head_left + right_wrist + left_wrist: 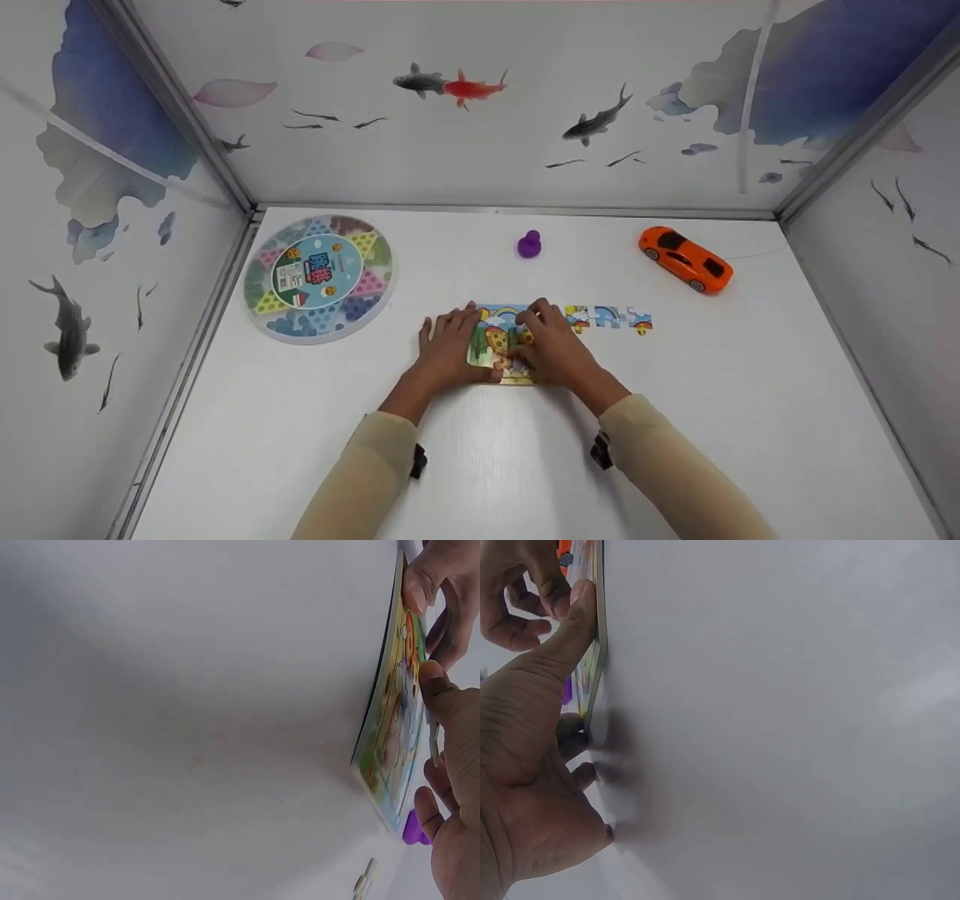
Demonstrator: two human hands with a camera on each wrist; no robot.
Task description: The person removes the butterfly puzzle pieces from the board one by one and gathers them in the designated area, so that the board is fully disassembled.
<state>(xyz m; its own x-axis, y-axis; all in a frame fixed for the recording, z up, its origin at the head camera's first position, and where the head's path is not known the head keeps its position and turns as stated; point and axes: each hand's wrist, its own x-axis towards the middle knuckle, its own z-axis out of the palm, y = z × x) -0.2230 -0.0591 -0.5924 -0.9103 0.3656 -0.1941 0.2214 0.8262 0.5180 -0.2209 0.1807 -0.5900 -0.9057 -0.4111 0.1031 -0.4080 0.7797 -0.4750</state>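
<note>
Nearest, two tan sleeves [675,465] reach in over the white table [480,480], a small dark device [418,460] at each wrist. Beyond the cuffs, the puzzle [493,341] lies in the middle of the table, a thin board with a colourful cartoon picture.

The person's left hand [447,349] grips it from the left side — the thumb on the near edge, the other fingers spread along the left edge towards the far corner. The right hand [559,349] is over the right part of the puzzle, thumb and fingers bent in a pinch; the right wrist view shows a thin piece [434,741] held between them, its picture side hidden.

Just to the right of the puzzle, near its far edge, loose pieces [606,316] lie in a row, showing blue, red and yellow.

Farther off, a round game board [319,279] with coloured star points lies on the left, a small purple object [529,244] stands beyond the puzzle, and an orange toy car [686,259] sits on the right. Farthest is a white wall [480,157] — printed with fish, petals and blue-grey leaves.
</note>
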